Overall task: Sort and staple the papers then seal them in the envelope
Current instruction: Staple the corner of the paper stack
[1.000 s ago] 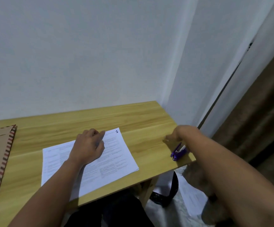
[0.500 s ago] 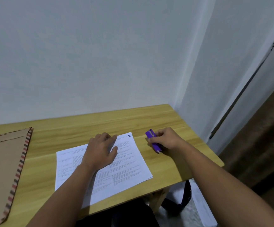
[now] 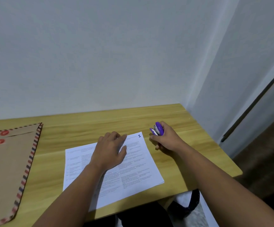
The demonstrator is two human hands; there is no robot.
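- My left hand (image 3: 111, 149) lies flat on the papers (image 3: 133, 167), fingers straight, pressing the stack onto the table (image 3: 87, 128).
- My right hand (image 3: 166, 139) has its fingers curled round the purple stapler (image 3: 157, 128), lifted just beside the stack's far right corner, where a "1" is written.
- The envelope (image 3: 7, 164) lies flat at the table's left end, well apart from the papers, its two red discs at the top.

Dim, soft light — slightly blurred
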